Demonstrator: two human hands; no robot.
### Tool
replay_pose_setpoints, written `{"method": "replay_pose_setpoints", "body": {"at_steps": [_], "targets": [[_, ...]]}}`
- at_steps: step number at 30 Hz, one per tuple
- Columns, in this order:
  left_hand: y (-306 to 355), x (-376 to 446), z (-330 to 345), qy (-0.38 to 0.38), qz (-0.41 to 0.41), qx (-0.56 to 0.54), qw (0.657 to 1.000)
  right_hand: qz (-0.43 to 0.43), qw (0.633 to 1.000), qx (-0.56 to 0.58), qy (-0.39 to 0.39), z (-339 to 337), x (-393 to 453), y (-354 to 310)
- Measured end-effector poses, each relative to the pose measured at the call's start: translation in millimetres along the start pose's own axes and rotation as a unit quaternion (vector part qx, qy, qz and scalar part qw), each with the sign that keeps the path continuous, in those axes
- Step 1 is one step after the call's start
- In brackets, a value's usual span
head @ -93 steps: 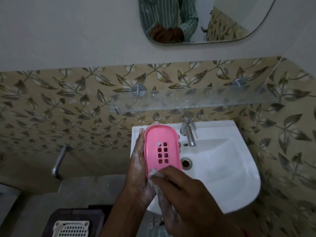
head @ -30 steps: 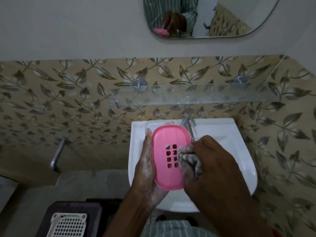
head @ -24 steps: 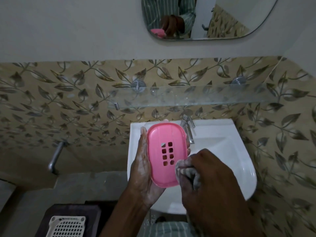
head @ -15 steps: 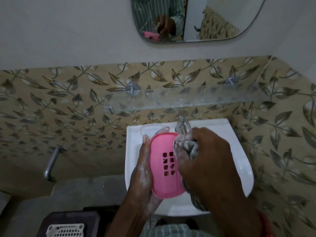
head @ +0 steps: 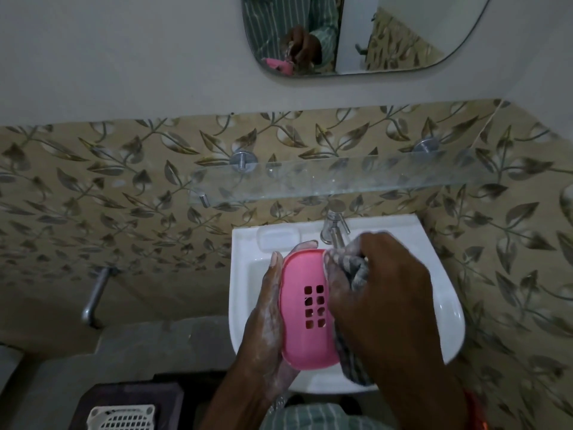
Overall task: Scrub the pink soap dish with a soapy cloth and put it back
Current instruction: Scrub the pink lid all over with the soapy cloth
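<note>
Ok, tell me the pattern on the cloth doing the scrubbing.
Grey stripes on the cloth, clearest in the head view.

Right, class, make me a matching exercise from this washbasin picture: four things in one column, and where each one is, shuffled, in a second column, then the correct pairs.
Things
1. pink soap dish
2. cloth
3. glass shelf
4. tap

Places
A. fixed to the tiled wall above the basin
B. bunched in the right hand
C. at the back rim of the basin
D. held in the left hand over the basin

Pairs: 1-D, 2-B, 3-A, 4-C
</note>
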State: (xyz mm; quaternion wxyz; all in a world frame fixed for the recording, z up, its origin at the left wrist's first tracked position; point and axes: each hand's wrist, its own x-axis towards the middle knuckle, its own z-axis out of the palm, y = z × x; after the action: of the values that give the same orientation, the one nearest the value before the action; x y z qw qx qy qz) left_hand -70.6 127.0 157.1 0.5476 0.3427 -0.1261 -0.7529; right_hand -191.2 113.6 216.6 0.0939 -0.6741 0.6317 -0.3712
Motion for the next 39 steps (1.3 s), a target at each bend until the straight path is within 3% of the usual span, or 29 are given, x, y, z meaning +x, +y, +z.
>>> {"method": "replay_pose_setpoints", "body": {"at_steps": [5,9,11,14,20,25,28,35,37,39], "targets": [[5,-2,5,0.009,-0.016,0.027,0.999,-0.061,0.998,-0.018,0.028,7,1,9],[7,-2,10,0.017,-0.018,0.052,0.998,-0.005,0.997,0.079,0.025,8,-3,15],[6,0,11,0.026,-0.023,0.052,0.998,0.018,0.992,0.128,-0.017,8,-12,11],[4,5,11,0.028,-0.042,0.007,0.999,-0.048,0.997,0.05,-0.018,11,-26,6],[-5,1,14,0.003,-0.024,-0.038,0.999,-0.039,0.999,-0.003,0.01,5,-20,4],[-2,2,13,-0.002,-0.053,0.013,0.999,-0.106,0.992,-0.044,-0.051,0,-12,2],[4,2,11,-0.007,-0.074,0.005,0.997,-0.177,0.971,-0.097,-0.127,-6,-6,1],[10,7,12,0.006,-0.107,-0.01,0.994,-0.293,0.925,-0.136,-0.2,-2,-5,0],[10,8,8,0.007,-0.095,0.011,0.995,-0.323,0.914,-0.133,-0.206,0,-11,0],[9,9,4,-0.006,-0.112,-0.002,0.994,-0.311,0.93,-0.1,-0.169,3,-11,5]]}}
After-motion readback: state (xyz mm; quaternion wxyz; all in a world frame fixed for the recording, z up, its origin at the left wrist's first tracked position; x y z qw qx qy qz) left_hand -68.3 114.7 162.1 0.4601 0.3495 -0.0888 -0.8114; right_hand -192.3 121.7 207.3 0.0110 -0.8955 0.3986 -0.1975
